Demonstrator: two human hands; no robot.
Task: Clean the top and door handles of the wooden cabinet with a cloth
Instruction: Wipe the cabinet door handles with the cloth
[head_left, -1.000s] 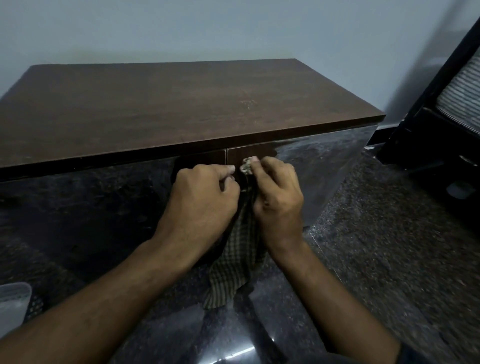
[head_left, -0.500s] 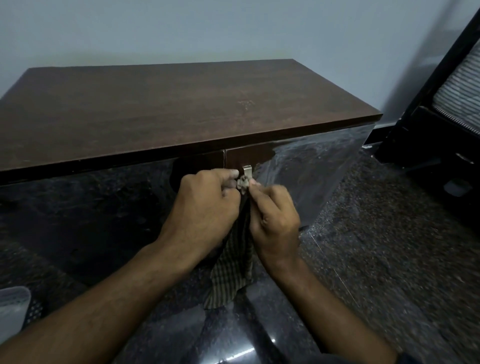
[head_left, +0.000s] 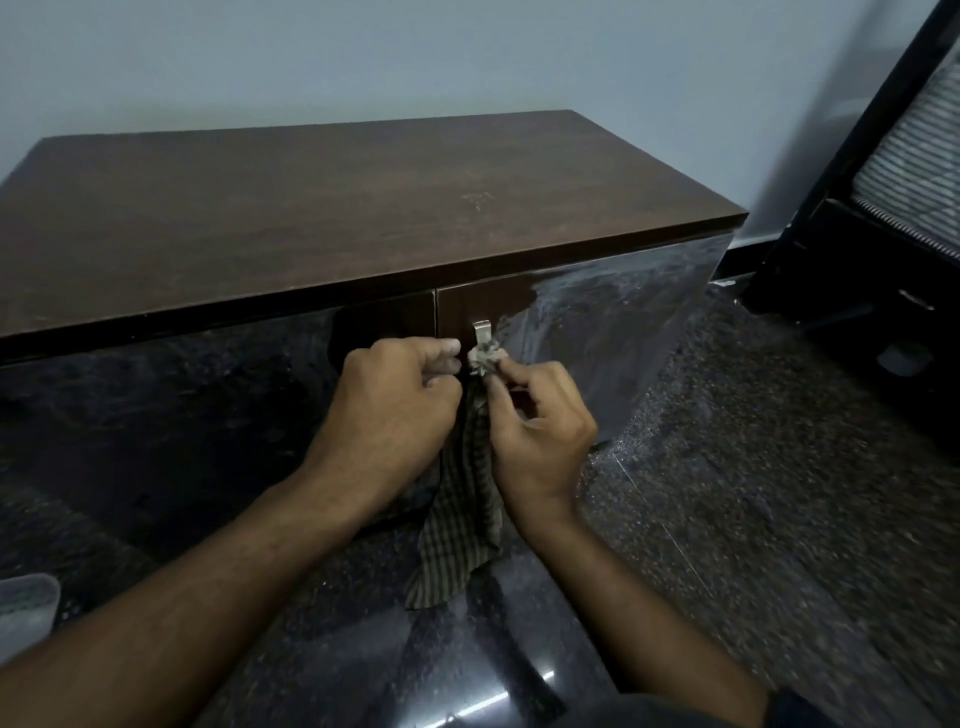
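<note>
At the cabinet (head_left: 363, 208) door's metal handle (head_left: 480, 331), the right hand (head_left: 540, 441) pinches the checked cloth (head_left: 462, 519); the left hand (head_left: 395, 410) grips it too.

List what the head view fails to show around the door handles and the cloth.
- Right door handle: lower part hidden by the bunched checked cloth.
- Left door's handle: hidden behind the left hand.
- Right hand: fingertips buried in the cloth.
- Pale container: cut off by the left edge.
</note>
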